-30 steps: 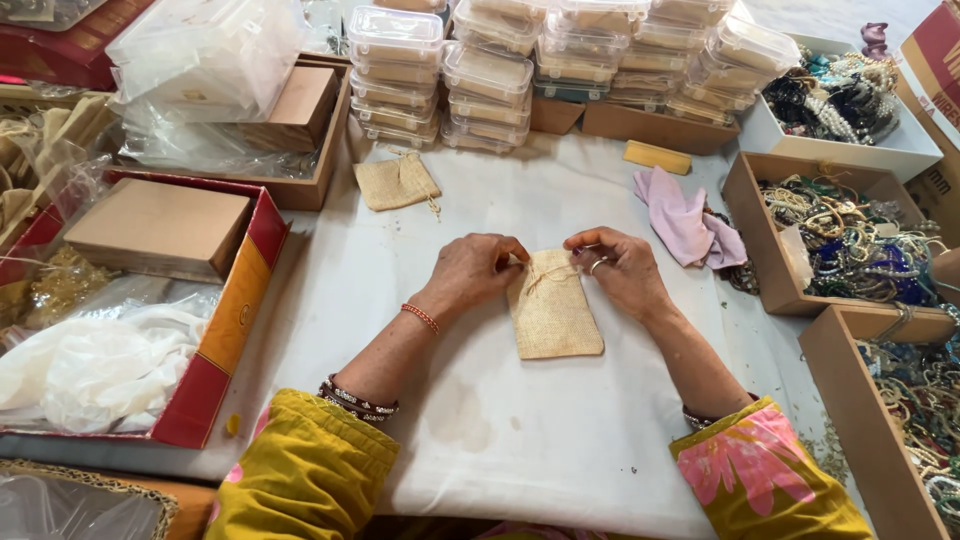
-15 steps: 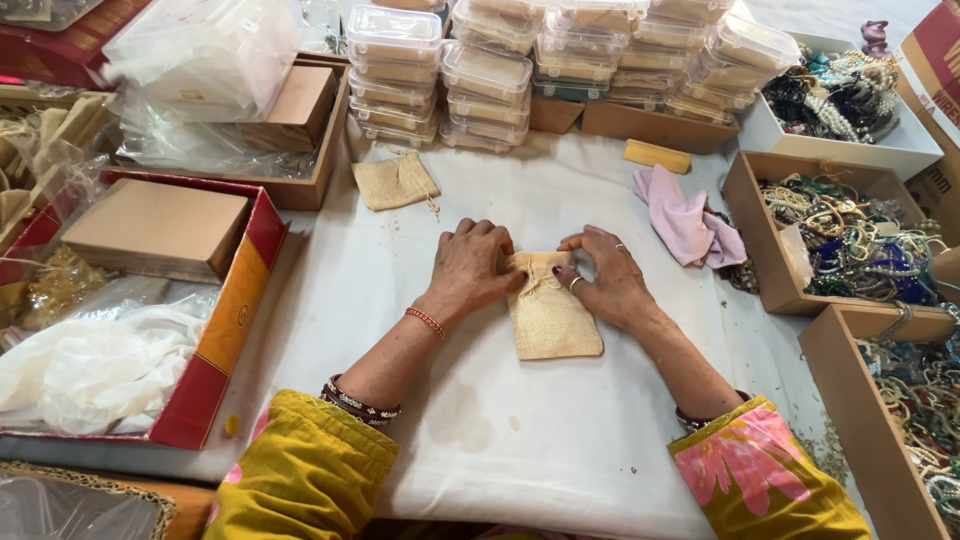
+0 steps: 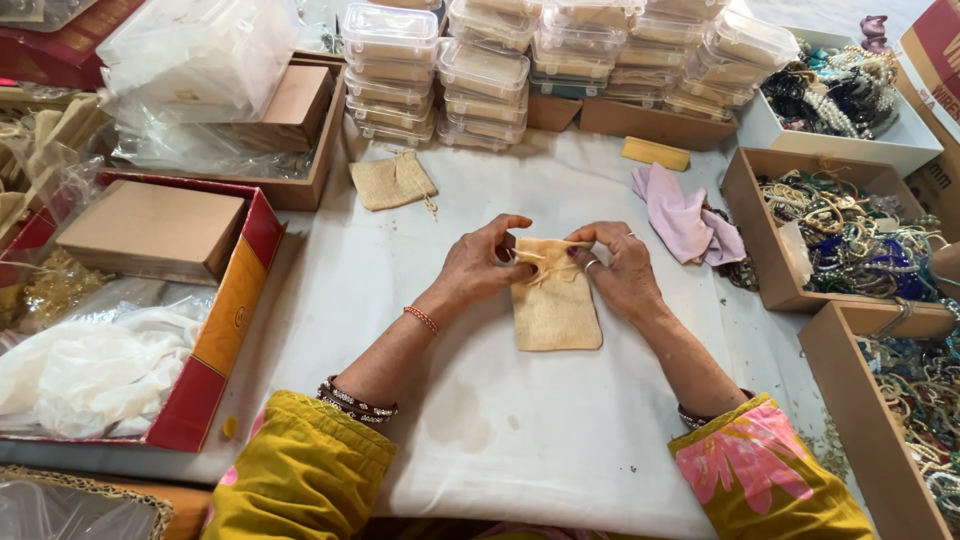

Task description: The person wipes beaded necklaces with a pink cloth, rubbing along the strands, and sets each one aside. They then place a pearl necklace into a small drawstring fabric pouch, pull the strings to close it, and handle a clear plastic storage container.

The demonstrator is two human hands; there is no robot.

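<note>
A small tan burlap drawstring pouch (image 3: 556,305) lies flat on the white cloth-covered table (image 3: 520,440). My left hand (image 3: 480,262) pinches the pouch's top left corner. My right hand (image 3: 622,268) pinches its top right corner, and the mouth is gathered between the two hands with the drawstring ends sticking out. A second tan pouch (image 3: 393,182) lies farther back, to the left, untouched.
Stacks of clear plastic boxes (image 3: 480,70) line the back. A pink cloth (image 3: 680,215) and a yellow block (image 3: 655,153) lie back right. Cardboard boxes of beaded jewellery (image 3: 845,235) stand on the right. A red box with white plastic bags (image 3: 90,370) sits left.
Both hands have shifted at the pouch's mouth, and its top is now bunched tighter between them. The pouch itself stays in place.
</note>
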